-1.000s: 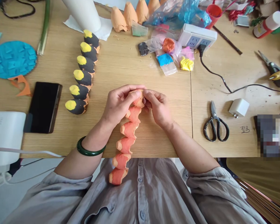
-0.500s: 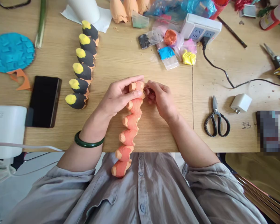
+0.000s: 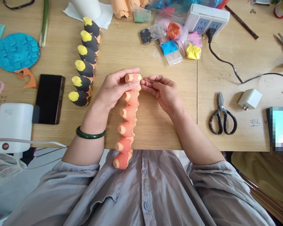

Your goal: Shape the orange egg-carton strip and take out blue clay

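Six orange cones make up the cone strip [image 3: 127, 125], which runs from the middle of the table [image 3: 155, 135] toward 6 o'clock, its last cone hanging past the table's edge over the grey shirt.

What I see changed: a second ago both hands were pressed together on the top cone. Now the right hand [image 3: 163, 92] has come off it and sits just beside it at 3 o'clock, apart from the strip. I read that as the working of the top cone being paused, not the strip being let go, since the left hand [image 3: 113, 89] has stayed put.

The left grip is closed around the top cone, thumb in front and fingers curled behind, holding it up off the table. The right grip is nearly together, fingertips pinched on a small orange clay bit [image 3: 146, 83], the other fingers loosely stretched.

At 10 o'clock lies a black-and-yellow cone strip [image 3: 85, 62]; bags of coloured clay [image 3: 173, 31] sit at 1 o'clock, and scissors [image 3: 223, 117] lie well apart at 3 o'clock.
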A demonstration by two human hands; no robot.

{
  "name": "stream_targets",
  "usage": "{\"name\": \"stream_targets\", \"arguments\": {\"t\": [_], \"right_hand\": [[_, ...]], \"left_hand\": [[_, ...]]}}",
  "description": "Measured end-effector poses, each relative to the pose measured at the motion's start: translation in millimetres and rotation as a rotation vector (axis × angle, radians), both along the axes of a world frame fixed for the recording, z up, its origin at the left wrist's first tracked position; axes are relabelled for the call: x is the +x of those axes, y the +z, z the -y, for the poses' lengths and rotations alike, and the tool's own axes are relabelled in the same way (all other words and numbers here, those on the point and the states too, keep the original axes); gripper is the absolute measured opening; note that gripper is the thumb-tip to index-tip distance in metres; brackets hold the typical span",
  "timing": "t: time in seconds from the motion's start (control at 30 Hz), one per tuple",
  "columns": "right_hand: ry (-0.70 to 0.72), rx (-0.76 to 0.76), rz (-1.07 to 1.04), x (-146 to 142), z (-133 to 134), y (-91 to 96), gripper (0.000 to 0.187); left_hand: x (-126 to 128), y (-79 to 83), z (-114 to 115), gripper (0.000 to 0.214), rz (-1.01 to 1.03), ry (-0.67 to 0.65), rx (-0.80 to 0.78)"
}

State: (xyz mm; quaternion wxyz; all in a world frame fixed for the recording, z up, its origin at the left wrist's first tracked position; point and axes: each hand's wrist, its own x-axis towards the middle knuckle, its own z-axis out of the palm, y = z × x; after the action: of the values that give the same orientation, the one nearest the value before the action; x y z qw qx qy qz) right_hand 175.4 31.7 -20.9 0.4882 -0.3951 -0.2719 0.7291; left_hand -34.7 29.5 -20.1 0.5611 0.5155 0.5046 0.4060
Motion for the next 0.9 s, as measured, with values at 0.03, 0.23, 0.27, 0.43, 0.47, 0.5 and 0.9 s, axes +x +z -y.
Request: {"name": "stream_targets", "arguments": {"t": [0.03,0.23,0.27,0.43,0.47,0.5,0.9], "right_hand": [[0.008,-0.015,-0.003,-0.8,0.5,0.2,0.029],[-0.014,-0.031,-0.038,-0.7,-0.6,5.8,0.039],[-0.013,-0.029,-0.048,-0.2,-1.2,7.0,0.037],[0.031,-0.043,-0.043,1.9,-2.9,8.4,0.02],[0.037,-0.049,-0.036,1.9,-2.7,7.8,0.018],[0.038,-0.055,-0.025,1.7,-2.3,7.2,0.017],[-0.048,0.049,0.073,2.5,0.7,5.2,0.018]], "left_hand": [[-0.1,-0.8,-0.8,0.088,0.004,0.006,-0.004],[-1.5,0.5,-2.8,0.086,0.064,0.007,-0.048],[-1.4,1.7,-2.3,0.086,0.064,0.01,-0.053],[2.1,3.3,-0.1,0.067,0.086,0.021,-0.049],[2.9,2.4,-0.3,0.063,0.112,0.028,-0.048],[3.6,1.2,-0.5,0.06,0.137,0.039,-0.047],[-0.8,-1.4,-0.9,0.062,0.092,-0.013,-0.058]]}}
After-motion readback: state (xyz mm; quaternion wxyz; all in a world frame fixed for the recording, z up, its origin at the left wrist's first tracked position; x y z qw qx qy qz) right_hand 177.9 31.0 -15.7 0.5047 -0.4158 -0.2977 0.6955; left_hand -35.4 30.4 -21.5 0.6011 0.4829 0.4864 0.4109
